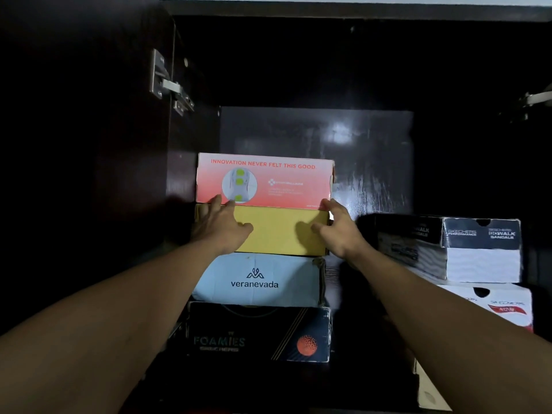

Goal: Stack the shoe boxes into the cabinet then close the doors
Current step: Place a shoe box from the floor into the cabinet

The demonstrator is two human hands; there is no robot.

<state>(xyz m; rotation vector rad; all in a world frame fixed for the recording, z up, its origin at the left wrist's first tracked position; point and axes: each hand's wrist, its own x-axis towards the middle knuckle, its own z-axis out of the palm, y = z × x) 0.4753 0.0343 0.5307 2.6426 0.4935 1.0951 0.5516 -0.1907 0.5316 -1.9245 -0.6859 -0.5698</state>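
Observation:
Inside the dark cabinet (316,70) a stack of shoe boxes rises on the left: a black Foamies box (257,333) at the bottom, a light blue veranevada box (257,279) on it, a yellow box (280,231) above that, and a pink box (264,180) on top. My left hand (221,225) lies on the yellow box's left front with straight fingers touching the pink box's lower edge. My right hand (337,225) presses the right front corner of the same boxes, fingers extended.
To the right stands a second stack: a black and white Skechers box (448,246) over a white Skechers box (501,306), and another white box (433,392) lower down. The left door (74,144) is swung open on its metal hinge (167,82). A right hinge (537,98) shows at the edge.

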